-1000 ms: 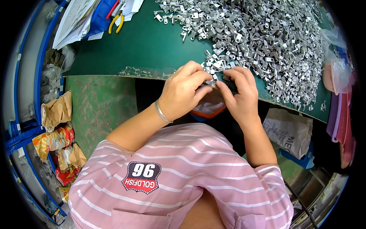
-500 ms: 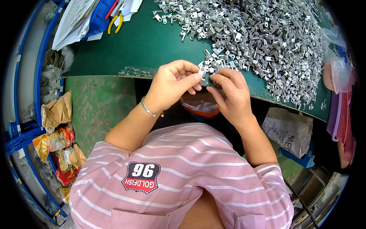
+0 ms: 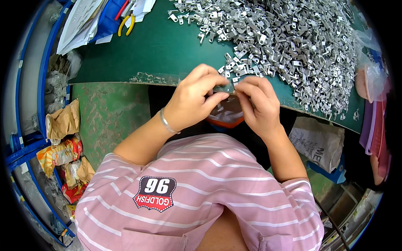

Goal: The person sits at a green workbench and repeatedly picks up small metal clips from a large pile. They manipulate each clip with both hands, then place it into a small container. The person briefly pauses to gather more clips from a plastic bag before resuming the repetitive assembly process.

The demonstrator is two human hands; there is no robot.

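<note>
My left hand [image 3: 197, 98] is over the table's front edge, its thumb and index fingertip apart with no part visible between them. Close beside it, my right hand [image 3: 259, 104] has its fingers curled and pinched; whatever is in them is too small or hidden to name. Just beyond the fingertips, small silvery metal brackets [image 3: 240, 62] lie at the near end of a large heap [image 3: 289, 46]. Below the hands is an orange-rimmed container [image 3: 226, 124] with a clear plastic liner, partly covered by my hands. A small bright piece [image 3: 220, 108] shows against its inside.
The green table [image 3: 138, 58] has a worn front edge. Yellow-handled pliers [image 3: 130, 26], papers [image 3: 79, 25] and a blue tray [image 3: 109, 21] are at the far left. Blue shelving [image 3: 44, 75] stands left, with crumpled bags [image 3: 63, 121]. A printed sack [image 3: 316, 142] is right of my legs.
The bracket earlier pinched in my left hand no longer shows there. My left hand has turned palm down and moved right, closer to my right hand. A small piece now shows in the container.
</note>
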